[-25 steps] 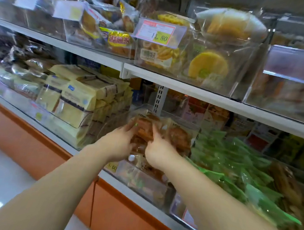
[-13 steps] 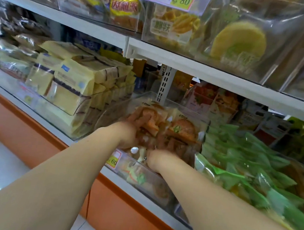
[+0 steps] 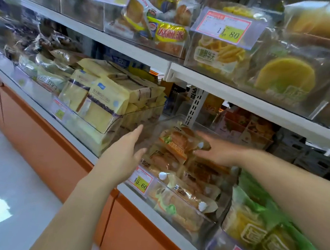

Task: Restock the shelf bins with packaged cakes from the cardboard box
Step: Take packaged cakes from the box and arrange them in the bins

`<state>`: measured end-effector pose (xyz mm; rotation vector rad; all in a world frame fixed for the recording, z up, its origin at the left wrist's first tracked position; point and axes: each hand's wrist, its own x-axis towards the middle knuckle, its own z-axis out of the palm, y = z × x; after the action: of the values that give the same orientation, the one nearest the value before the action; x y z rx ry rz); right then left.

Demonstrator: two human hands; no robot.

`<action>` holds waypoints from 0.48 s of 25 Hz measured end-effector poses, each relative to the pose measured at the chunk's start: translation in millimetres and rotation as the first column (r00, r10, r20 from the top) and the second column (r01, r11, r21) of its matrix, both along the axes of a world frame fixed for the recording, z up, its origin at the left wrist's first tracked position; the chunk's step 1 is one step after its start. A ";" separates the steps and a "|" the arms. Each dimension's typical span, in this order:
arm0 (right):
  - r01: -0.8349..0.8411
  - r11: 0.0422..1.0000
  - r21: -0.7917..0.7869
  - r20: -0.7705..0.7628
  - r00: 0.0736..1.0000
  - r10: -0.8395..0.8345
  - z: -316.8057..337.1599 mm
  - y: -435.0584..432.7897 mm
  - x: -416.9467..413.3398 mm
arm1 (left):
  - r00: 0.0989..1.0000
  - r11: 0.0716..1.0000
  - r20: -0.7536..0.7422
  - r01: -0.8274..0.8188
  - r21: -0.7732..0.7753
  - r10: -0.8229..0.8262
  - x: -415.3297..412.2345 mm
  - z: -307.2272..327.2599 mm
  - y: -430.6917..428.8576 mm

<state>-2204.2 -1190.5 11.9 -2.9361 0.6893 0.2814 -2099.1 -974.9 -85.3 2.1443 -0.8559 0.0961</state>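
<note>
Packaged cakes [image 3: 180, 142] heaped in the clear bin [image 3: 160, 120]; right hand [image 3: 216, 150] flat, fingers straight, pressing the top pack; left hand [image 3: 125, 153] spread, empty, beside the bin; risk: the loosely stacked top pack may slide forward.

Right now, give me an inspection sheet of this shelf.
Surface: lower shelf, white edge, lined with clear bins.
Job's things: cakes piled in the middle bin; cardboard box not in view.
Clutter: yellow packs in the bin to the left, green packs to the right; price tag on the bin front.
Grips: left hand straight-fingered beside the bin, holding nothing; right hand touches the top cake, hold unclear.
Cables: nothing seen.
Surroundings: upper shelf with more bins, orange cabinet below, pale floor.
</note>
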 end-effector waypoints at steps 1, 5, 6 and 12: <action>-0.027 1.000 -0.009 0.023 0.999 0.028 -9.5 -4.8 13.1 | 1.000 1.000 -0.002 0.000 -0.020 0.000 3.1 -4.0 -1.5; -0.054 0.990 -0.130 0.024 0.998 0.058 -41.6 -10.1 54.9 | 0.999 0.998 -0.032 -0.013 -0.066 0.011 11.8 -11.3 -6.9; -0.063 0.987 -0.151 0.028 0.997 0.068 -47.9 -10.7 59.1 | 0.999 0.998 -0.035 -0.002 -0.066 0.000 12.9 -11.5 -6.6; -0.036 0.999 0.037 0.101 0.994 0.032 -22.7 -33.8 64.8 | 0.995 0.996 -0.071 0.059 -0.061 -0.063 15.4 -12.9 -3.1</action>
<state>-2139.4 -1224.3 -10.8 -2.9042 0.6131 0.1469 -2083.7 -978.0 -98.2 2.0524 -0.8653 0.0112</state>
